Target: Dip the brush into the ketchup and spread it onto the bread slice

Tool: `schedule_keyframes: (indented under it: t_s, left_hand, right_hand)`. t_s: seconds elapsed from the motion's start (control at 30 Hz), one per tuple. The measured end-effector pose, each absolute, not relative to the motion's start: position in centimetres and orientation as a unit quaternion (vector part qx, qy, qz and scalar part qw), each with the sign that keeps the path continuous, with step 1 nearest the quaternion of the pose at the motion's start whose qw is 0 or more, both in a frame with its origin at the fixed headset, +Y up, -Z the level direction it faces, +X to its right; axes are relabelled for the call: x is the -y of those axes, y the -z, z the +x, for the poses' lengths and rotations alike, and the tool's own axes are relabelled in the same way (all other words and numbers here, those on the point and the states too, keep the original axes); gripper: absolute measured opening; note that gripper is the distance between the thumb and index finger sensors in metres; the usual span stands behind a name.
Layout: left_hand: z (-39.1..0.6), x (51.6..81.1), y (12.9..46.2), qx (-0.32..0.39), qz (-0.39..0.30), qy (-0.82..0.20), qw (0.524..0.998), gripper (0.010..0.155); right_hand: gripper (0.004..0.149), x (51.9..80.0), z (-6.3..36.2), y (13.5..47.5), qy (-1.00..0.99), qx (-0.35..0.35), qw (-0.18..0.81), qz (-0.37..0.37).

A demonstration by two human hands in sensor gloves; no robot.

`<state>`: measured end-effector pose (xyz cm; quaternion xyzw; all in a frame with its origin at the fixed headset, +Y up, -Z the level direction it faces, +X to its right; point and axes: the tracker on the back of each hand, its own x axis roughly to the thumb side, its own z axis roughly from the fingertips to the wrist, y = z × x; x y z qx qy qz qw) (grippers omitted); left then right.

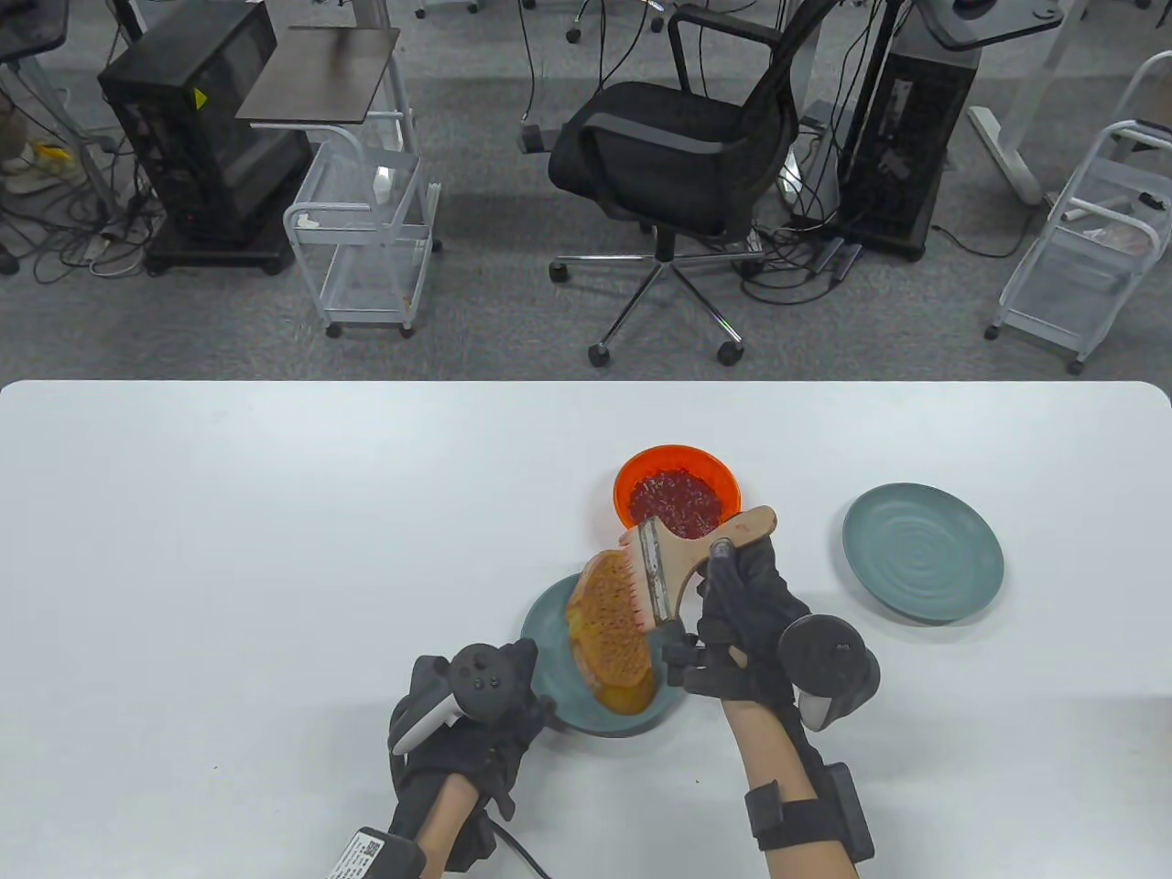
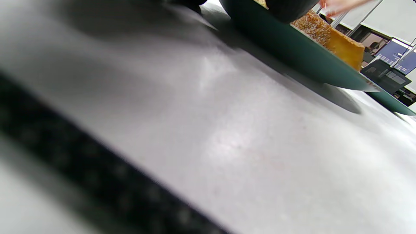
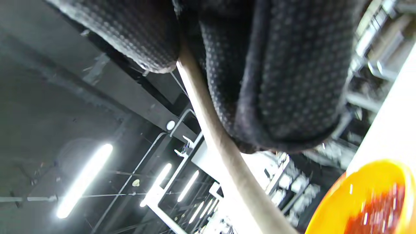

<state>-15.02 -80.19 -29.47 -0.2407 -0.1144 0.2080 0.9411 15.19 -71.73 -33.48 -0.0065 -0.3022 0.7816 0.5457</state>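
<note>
A browned bread slice (image 1: 612,641) lies on a teal plate (image 1: 548,632) near the table's front middle. My right hand (image 1: 725,586) grips the wooden handle of a flat brush (image 1: 682,558), whose reddish bristles rest on the far end of the bread. An orange bowl of ketchup (image 1: 676,494) stands just behind the brush. My left hand (image 1: 524,679) holds the plate's left rim; its fingers are mostly hidden under the tracker. In the left wrist view the plate (image 2: 292,48) and bread (image 2: 328,35) show edge-on. In the right wrist view my gloved fingers (image 3: 286,81) wrap the handle (image 3: 224,146), with the bowl (image 3: 373,198) below.
A second teal plate (image 1: 922,552) sits to the right, holding nothing. The white table (image 1: 275,549) stretches bare to the left. An office chair (image 1: 678,146) and wire carts (image 1: 366,229) stand on the floor beyond the far edge.
</note>
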Motion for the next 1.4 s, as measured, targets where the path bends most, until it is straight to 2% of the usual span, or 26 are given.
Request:
schedule_keyframes:
  t_s: [0.1,0.27,0.37,0.43,0.53,0.6,0.67,0.77,0.93,1.1,1.2,1.33,1.4]
  left_hand:
    - [-15.0,80.2,29.5,0.114,-0.241,-0.21,0.941,0.067]
    - [-15.1,80.2,29.5,0.117,-0.243,-0.214,0.939,0.068]
    - [-15.0,80.2,29.5,0.116,-0.244,-0.214,0.939,0.068]
    - [-15.0,80.2,29.5,0.117,-0.245,-0.213,0.939,0.068]
    - [-15.0,80.2,29.5,0.117,-0.245,-0.213,0.938,0.068]
    - [-15.0,80.2,29.5,0.118,-0.245,-0.213,0.939,0.068]
    - [-15.0,80.2,29.5,0.118,-0.245,-0.212,0.939,0.068]
    - [-15.0,80.3,29.5,0.12,-0.245,-0.214,0.938,0.068]
    - [-15.0,80.3,29.5,0.121,-0.247,-0.215,0.937,0.067]
    - [-15.1,80.3,29.5,0.121,-0.247,-0.214,0.937,0.067]
    - [-15.1,80.3,29.5,0.121,-0.247,-0.213,0.938,0.067]
    - [-15.1,80.3,29.5,0.121,-0.246,-0.213,0.938,0.067]
    - [-15.1,80.3,29.5,0.121,-0.246,-0.213,0.938,0.067]
  right_hand:
    - [0.051,72.6,13.7,33.7,-0.778,0.27,0.568,-0.009]
    - [0.051,72.7,13.7,34.1,-0.797,0.288,0.531,-0.011]
    - [0.051,71.5,14.9,33.5,-0.811,0.368,0.455,0.02]
    - [0.051,71.0,15.2,33.1,-0.809,0.392,0.437,0.026]
    - [0.051,71.0,14.5,33.1,-0.793,0.364,0.488,0.02]
    - [0.051,71.4,13.3,33.4,-0.786,0.316,0.531,0.018]
    - [0.051,71.5,12.4,33.4,-0.798,0.298,0.524,0.019]
    - [0.051,70.7,12.1,33.0,-0.84,0.343,0.418,0.048]
    - [0.051,69.1,13.1,32.3,-0.847,0.406,0.335,0.072]
    - [0.051,69.4,12.7,32.5,-0.833,0.367,0.409,0.069]
    - [0.051,70.3,11.8,33.0,-0.842,0.311,0.436,0.061]
    - [0.052,70.1,12.8,33.0,-0.846,0.349,0.4,0.058]
    - [0.052,69.4,13.2,32.7,-0.857,0.385,0.337,0.069]
